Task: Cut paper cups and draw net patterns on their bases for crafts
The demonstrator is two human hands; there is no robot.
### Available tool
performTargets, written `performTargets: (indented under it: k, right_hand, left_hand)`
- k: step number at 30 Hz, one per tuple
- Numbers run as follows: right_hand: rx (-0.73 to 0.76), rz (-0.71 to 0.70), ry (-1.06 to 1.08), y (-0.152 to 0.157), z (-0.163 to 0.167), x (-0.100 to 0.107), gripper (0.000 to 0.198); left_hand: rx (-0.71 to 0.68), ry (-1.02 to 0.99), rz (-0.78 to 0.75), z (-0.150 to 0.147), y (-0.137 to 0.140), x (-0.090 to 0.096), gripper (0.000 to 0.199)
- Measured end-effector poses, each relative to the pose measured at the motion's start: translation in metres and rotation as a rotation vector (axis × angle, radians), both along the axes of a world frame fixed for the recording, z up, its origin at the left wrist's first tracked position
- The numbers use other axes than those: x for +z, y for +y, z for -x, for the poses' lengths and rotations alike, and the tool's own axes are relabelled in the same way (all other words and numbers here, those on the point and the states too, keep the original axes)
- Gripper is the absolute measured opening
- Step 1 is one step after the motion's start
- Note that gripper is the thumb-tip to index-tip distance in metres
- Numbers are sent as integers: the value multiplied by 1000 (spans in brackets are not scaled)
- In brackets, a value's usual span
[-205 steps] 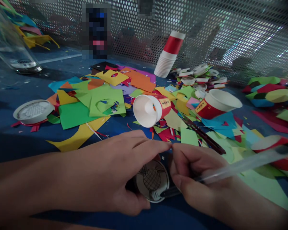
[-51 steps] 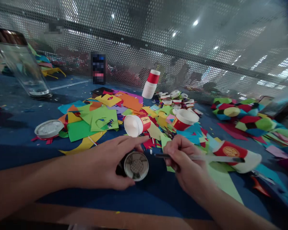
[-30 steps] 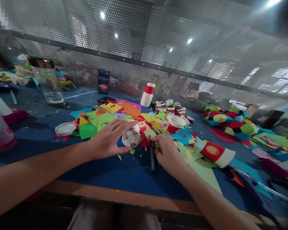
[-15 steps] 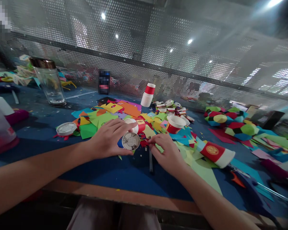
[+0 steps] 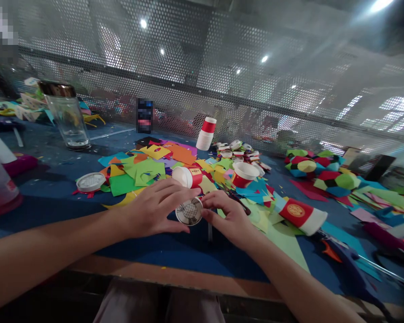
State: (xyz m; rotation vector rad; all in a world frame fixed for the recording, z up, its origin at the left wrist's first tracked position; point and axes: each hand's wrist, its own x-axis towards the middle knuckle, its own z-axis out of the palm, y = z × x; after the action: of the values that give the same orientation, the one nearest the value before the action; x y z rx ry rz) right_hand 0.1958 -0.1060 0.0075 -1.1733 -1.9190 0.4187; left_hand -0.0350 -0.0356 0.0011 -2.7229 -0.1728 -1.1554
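My left hand (image 5: 158, 207) grips a round, cut-off paper cup bottom (image 5: 189, 211), thumb below and fingers above. Its white face bears a black line drawing with a netted oval body. At its right rim, my right hand (image 5: 224, 214) has thumb and index finger drawn together, touching the edge; any small piece between them is hidden. Just behind my left fingers lies a red and white paper cup (image 5: 187, 176) on its side. A clear stick (image 5: 210, 233) rests on the table below my right fingers. A dark curved thing shows behind my right hand.
Coloured paper scraps (image 5: 148, 172) cover the middle of the blue table (image 5: 148, 255). Beyond stand stacked cups (image 5: 206, 133) and a pile of cut cup pieces (image 5: 239, 152). A glass bottle (image 5: 67, 117) stands left. At right are a lying cup (image 5: 301, 215) and a blue glue gun (image 5: 352, 269).
My left hand has brought the cup bottom slightly right and down. My right fingertips, earlier apart from it, now meet its right rim.
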Motion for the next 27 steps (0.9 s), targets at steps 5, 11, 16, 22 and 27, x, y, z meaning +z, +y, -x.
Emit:
performTargets:
  k: [5, 11, 16, 22, 27]
  right_hand:
    - [-6, 12, 32, 0, 0, -2, 12]
    - [-29, 43, 39, -2, 1, 0, 13]
    - [-26, 56, 40, -2, 2, -1, 11]
    - [-10, 54, 31, -2, 2, -1, 12]
    - [5, 57, 0, -5, 2, 2, 12]
  left_hand:
    - [-9, 18, 44, -1, 4, -3, 75]
    - [9, 77, 108, 0, 5, -2, 73]
    - [14, 91, 123, 2, 3, -2, 68]
    - [25, 52, 134, 3, 4, -7, 75]
    - [30, -3, 151, 1, 6, -8, 82]
